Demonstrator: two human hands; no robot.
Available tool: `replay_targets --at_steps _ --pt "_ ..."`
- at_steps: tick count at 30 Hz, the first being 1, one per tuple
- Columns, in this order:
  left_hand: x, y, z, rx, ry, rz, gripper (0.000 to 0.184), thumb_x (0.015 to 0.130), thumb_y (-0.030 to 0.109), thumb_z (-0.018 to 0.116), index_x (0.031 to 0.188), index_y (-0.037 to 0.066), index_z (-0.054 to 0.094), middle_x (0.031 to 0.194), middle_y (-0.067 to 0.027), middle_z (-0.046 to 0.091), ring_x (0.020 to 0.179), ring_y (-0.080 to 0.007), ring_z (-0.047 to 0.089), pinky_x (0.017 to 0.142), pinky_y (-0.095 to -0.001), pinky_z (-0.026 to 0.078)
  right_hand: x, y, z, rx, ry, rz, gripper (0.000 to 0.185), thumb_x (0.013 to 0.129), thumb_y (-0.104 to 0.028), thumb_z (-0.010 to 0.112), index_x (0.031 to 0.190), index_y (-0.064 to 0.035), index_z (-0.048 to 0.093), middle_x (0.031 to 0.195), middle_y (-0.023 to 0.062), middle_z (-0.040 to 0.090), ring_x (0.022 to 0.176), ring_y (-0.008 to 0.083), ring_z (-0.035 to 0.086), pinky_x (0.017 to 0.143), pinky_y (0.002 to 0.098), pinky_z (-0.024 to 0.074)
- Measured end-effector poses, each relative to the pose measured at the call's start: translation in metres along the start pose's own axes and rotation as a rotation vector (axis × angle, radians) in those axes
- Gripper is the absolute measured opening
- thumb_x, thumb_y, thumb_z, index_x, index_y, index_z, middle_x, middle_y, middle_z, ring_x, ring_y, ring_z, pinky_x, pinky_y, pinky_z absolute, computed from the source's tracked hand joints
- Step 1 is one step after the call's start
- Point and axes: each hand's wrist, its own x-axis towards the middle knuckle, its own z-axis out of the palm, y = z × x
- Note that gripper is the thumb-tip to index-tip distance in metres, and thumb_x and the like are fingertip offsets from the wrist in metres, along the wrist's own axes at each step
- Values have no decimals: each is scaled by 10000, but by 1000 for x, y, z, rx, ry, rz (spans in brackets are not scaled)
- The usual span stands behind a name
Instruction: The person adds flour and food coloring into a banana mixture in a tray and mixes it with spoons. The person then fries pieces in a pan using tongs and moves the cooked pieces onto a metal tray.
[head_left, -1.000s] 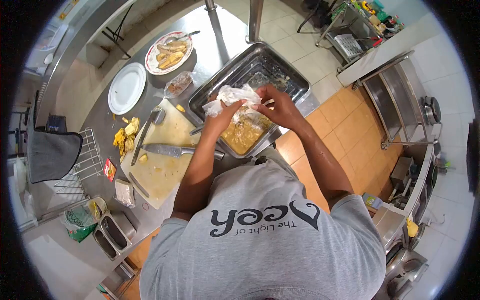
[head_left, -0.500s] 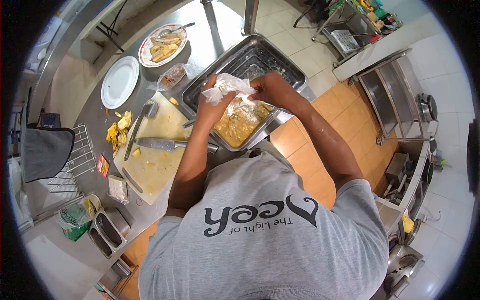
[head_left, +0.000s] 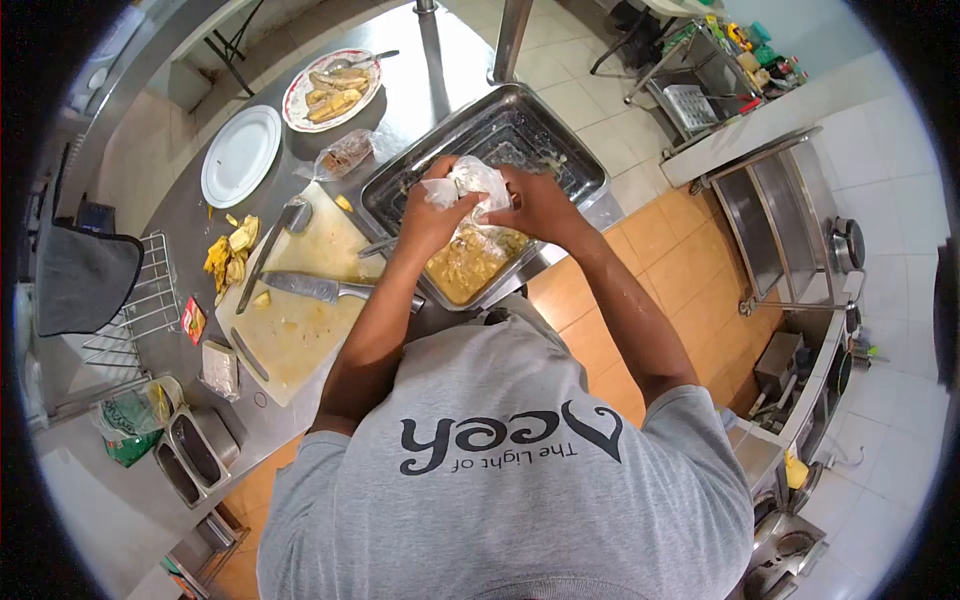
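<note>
Plastic bag (head_left: 480, 183) crinkles between pinching fingers of left hand (head_left: 430, 222) and right hand (head_left: 545, 207); lumpy mixture (head_left: 465, 270) fills metal tray's (head_left: 500, 125) near corner.

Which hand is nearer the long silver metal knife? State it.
Left. The left hand is forward and right of the knife; the right hand is farther right, holding the crumpled white plastic bag.

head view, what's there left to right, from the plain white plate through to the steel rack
plain white plate, red-rimmed plate, left hand, white plastic bag, right hand, steel rack
</note>
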Motion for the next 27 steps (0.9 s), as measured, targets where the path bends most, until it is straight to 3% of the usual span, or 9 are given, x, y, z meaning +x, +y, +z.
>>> replay_targets --at_steps 2,7,11,12,16,19,20,23,27 --pt "1 5 -1 46 -96 -35 473 767 60 684 1192 33 476 1016 -87 599 888 -123 567 771 -267 458 -6 13 4 116 -3 64 424 787 -235 705 1109 4 568 805 91 634 672 145 594 622 286 484" --pt "3 -2 9 -218 -230 -130 592 799 31 655 1311 54 360 1091 -92 582 958 -129 573 827 -254 459 -5 18 -10 218 -2 263 345 869 -266 595 1029 40 591 891 142 611 700 205 627 607 310 517" --pt "-6 -14 18 267 -118 174 882 689 218 791 1374 41 264 1173 -170 537 1107 -226 524 939 -349 409 -4 18 -12 349 131 327 348 890 -260 551 996 70 578 897 164 594 728 231 645 539 317 557" --pt "-7 -9 18 282 -185 47 955 667 325 792 1381 17 238 1227 -189 501 1174 -280 481 1014 -493 297 -4 9 -14 419 141 341 340 887 -258 557 997 64 577 900 157 597 735 219 644 549 316 552" --pt "-16 -9 41 657 33 221 851 660 415 759 1299 12 367 1175 -175 543 1135 -299 501 924 -706 123 4 8 -6 267 131 147 305 869 -248 584 1017 18 580 903 134 619 734 187 639 588 326 517" --pt "-8 6 32 564 -83 -6 704 683 379 748 1224 23 471 1169 -164 550 1124 -309 494 918 -668 179 5 -28 -17 294 35 310 315 843 -291 609 942 7 602 850 146 631 765 209 634 652 330 486" --pt "-9 9 31 599 -58 24 563 705 337 732 1152 50 544 1143 -151 563 1095 -330 499 897 -660 198 6 -36 -22 53 33 273 366 850 -341 596 869 25 600 755 125 587 687 189 579 620 326 449" --pt "-9 24 23 487 -155 -68 684 708 383 710 1248 57 443 1246 -168 467 1183 -338 426 993 -620 152 13 -33 -17 -223 123 84 418 841 -388 590 794 28 591 708 159 550 685 262 565 596 358 430" --pt "-6 13 23 554 -61 -85 701 720 335 698 1280 41 396 1255 -181 455 1222 -341 374 1027 -568 126 24 -23 3 -155 128 -82 401 860 -352 546 735 27 581 746 185 545 715 345 527 654 423 398"
